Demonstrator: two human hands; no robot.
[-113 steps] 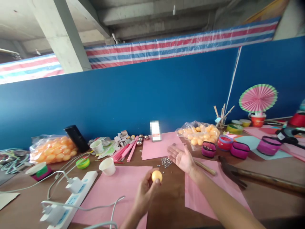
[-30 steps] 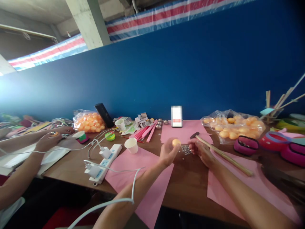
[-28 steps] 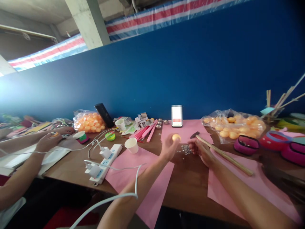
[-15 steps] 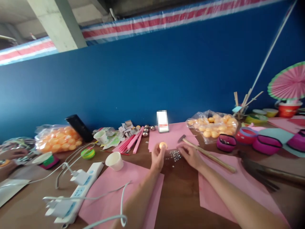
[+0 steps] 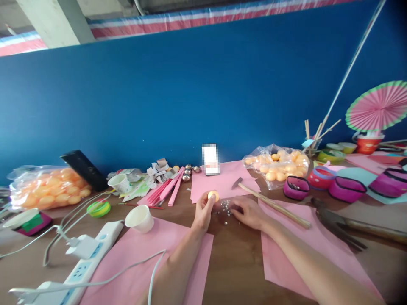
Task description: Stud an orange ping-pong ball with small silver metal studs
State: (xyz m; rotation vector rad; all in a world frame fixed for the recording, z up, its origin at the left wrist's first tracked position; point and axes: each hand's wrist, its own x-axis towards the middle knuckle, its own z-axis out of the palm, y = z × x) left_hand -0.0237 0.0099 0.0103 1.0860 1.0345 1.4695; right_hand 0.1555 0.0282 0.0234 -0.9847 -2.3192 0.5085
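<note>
Ball [image 5: 213, 195]: round, pale orange, brighter toward the middle. Pinched between thumb and fingers of the left hand [image 5: 203, 212], clear of the bench [image 5: 238, 258]; lower part partly covered by the thumb. Surface marks too small to make out.

Beads [image 5: 225, 205]: small, silvery, shiny; exact shape too fine to tell. Loose cluster flat on the bench, between the two hands, just right of the left hand. Right hand [image 5: 249, 212] at the cluster's right edge, contact unclear. One stray bead apart, on the wearer's side of the cluster.
</note>
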